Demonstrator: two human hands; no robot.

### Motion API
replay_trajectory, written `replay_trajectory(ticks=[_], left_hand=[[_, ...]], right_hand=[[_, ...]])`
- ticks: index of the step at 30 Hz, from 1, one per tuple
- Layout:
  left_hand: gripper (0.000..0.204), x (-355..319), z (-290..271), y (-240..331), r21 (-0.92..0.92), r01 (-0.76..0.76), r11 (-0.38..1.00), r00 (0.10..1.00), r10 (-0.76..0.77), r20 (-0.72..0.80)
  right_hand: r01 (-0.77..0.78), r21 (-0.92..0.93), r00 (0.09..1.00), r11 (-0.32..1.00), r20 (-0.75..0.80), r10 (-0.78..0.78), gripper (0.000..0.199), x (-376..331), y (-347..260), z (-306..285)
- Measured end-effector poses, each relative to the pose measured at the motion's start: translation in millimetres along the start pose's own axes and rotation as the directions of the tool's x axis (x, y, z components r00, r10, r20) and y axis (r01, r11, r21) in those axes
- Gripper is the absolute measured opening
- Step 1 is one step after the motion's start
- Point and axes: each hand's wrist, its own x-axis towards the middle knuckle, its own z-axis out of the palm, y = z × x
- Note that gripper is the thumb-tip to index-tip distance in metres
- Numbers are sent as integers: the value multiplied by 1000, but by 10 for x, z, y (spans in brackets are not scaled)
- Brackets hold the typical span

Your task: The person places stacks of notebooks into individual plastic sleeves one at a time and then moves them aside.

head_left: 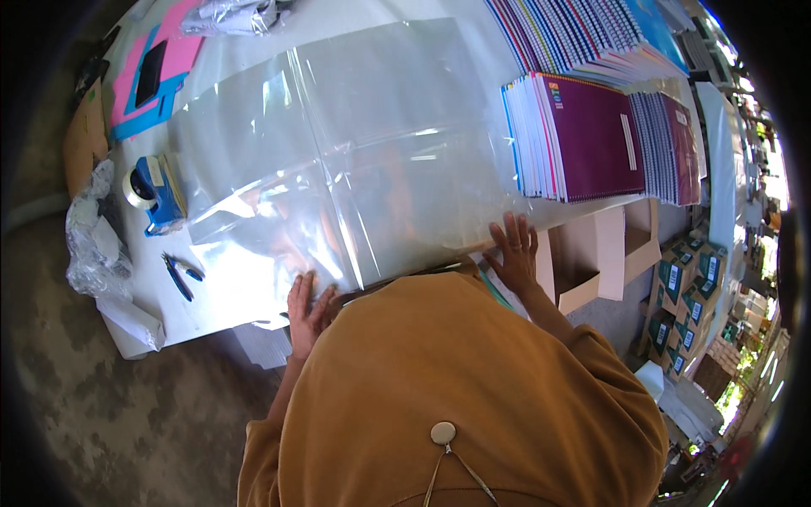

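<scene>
A large clear plastic sheet (380, 169) with crossing fold creases lies spread over the white table. My left hand (308, 313) rests on its near left edge, fingers stretched out and holding nothing. Toward the sheet's near right corner, my right hand (514, 249) lies with fingers spread, touching the edge. Right of the sheet stands a stack of spiral notebooks (591, 139) with a purple cover on top. A blue tape dispenser (160, 194) and a pair of dark pliers (179, 277) are on the left of the table.
More spiral notebooks (557, 34) stand at the far right. Crumpled plastic wrap (97, 237) hangs at the left table edge. A dark phone (150, 72) lies on pink and blue sheets at the far left. An open cardboard box (583, 262) and several packed boxes (688, 291) are on the right.
</scene>
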Motion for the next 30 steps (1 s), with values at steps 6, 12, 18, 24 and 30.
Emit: replay_trajectory(ticks=[6, 12, 18, 24, 30], left_hand=[[38, 59, -164, 34, -114, 149, 982, 989, -150, -1], [47, 1068, -331, 292, -12, 88, 996, 992, -88, -89], [60, 2331, -20, -238, 390, 33, 920, 987, -92, 133], [58, 3165, -496, -1254, 475, 606, 638, 794, -523, -311], [58, 4314, -678, -86, -406, 54, 912, 937, -187, -296]], right_hand=[[-152, -80, 983, 985, 90, 159, 59, -22, -108, -217], [299, 450, 945, 841, -260, -196, 48, 795, -392, -613], [170, 206, 984, 964, -95, -153, 55, 2107, -452, -183], [-225, 406, 920, 886, -210, 330, 44, 2685, -116, -649], [130, 635, -49, 762, -763, 644, 44, 2704, 957, -2310]])
